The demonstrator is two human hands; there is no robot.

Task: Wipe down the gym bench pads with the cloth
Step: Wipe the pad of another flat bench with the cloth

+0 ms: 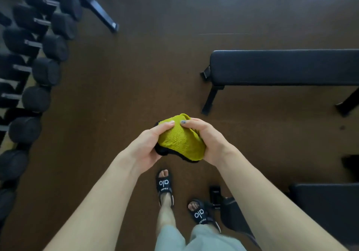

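Gym floor, dumbbell rack and sandalled feet

A brown floor (pixel 147 71) is filling most of the view, with a faint pale line running across it in the upper right. Along the left edge, black dumbbells (pixel 46 56) are sitting in a slanting row on a rack, their metal handles catching the light. A dark blue metal bar (pixel 93 3) is angling down to the floor just beside them. At the bottom, two feet are standing in black sandals (pixel 164 187) with white lettering, below pale grey trouser legs (pixel 204 239). A dark bag-like shape (pixel 231 213) is lying just beside the right sandal, too dim to identify.
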